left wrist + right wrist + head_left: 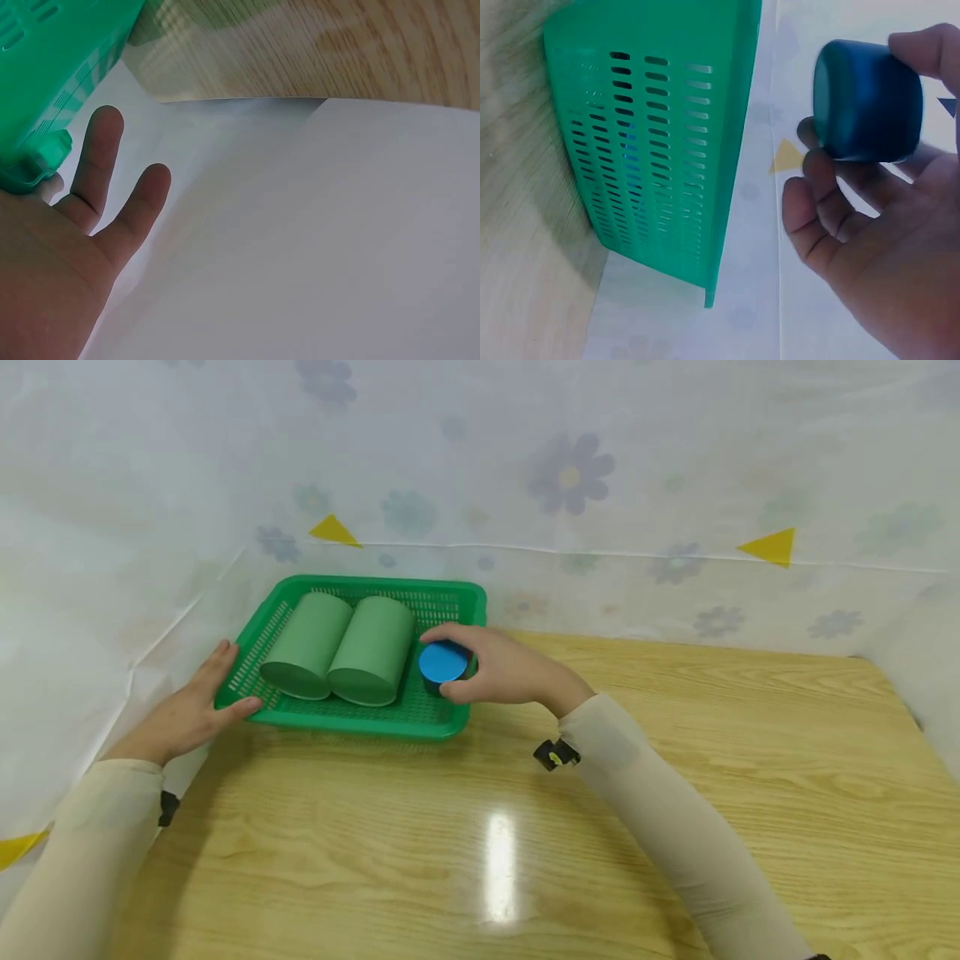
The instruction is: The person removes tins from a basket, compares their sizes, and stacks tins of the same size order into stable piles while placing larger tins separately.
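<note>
A green plastic basket (352, 727) stands on the table, with two pale green cylinders (307, 647) lying side by side in it. My left hand (180, 714) holds the basket's near left corner, thumb over the rim and fingers outside it. In the left wrist view, two fingers (97, 161) stretch past the corner. My right hand (510, 668) grips a small squat cylinder (442, 662) with a flat bright blue top and darker side, over the right end of the basket. The right wrist view shows this small cylinder (870, 101) between thumb and fingers, beyond the rim.
The wood-grain table (637, 843) extends to the front and right. Flower-patterned white sheeting (480, 460) rises close behind the basket and at its left. Yellow triangles (772, 547) mark the sheeting. Something blue (632, 161) shows through the basket's slots.
</note>
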Demonstrator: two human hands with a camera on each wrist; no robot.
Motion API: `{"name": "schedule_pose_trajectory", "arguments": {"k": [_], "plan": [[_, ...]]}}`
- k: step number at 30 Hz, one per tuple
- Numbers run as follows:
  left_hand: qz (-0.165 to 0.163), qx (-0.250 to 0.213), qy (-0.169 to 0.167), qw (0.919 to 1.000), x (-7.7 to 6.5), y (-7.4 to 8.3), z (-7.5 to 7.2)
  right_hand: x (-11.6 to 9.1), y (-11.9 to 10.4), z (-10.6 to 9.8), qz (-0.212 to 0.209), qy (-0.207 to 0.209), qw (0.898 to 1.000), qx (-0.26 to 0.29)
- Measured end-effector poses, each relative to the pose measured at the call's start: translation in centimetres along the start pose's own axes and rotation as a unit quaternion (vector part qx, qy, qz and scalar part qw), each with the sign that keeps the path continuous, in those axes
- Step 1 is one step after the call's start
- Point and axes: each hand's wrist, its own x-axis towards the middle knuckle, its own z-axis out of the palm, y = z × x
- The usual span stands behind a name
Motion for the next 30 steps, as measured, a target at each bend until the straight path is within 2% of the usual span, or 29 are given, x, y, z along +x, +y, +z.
{"name": "schedule_pose_trajectory", "arguments": {"k": [4, 9, 16, 21, 25, 30], "plan": [[-0.005, 0.002, -0.002, 1.0, -0.2, -0.2, -0.1, -0.8, 0.3, 0.2, -0.007, 0.037, 0.999, 0.036], [-0.001, 0.001, 0.002, 1.0, -0.3, -0.5, -0.3, -1.7, 0.6, 0.4, -0.044, 0.082, 0.994, 0.065], [0.003, -0.007, 0.005, 1.0, -0.3, -1.0, -0.4, -3.1, 1.0, 0.8, -0.079, 0.122, 0.982, 0.121], [0.005, -0.004, 0.01, 0.9999, -0.3, -1.0, -0.4, -4.1, 1.2, 1.0, -0.109, 0.148, 0.969, 0.163], [0.008, -0.002, 0.012, 0.9999, -0.4, -1.0, -0.4, -4.9, 1.3, 0.9, -0.113, 0.168, 0.963, 0.176], [0.008, -0.001, 0.013, 0.9999, -0.4, -1.0, -0.4, -5.8, 1.7, 0.5, -0.106, 0.182, 0.962, 0.175]]}}
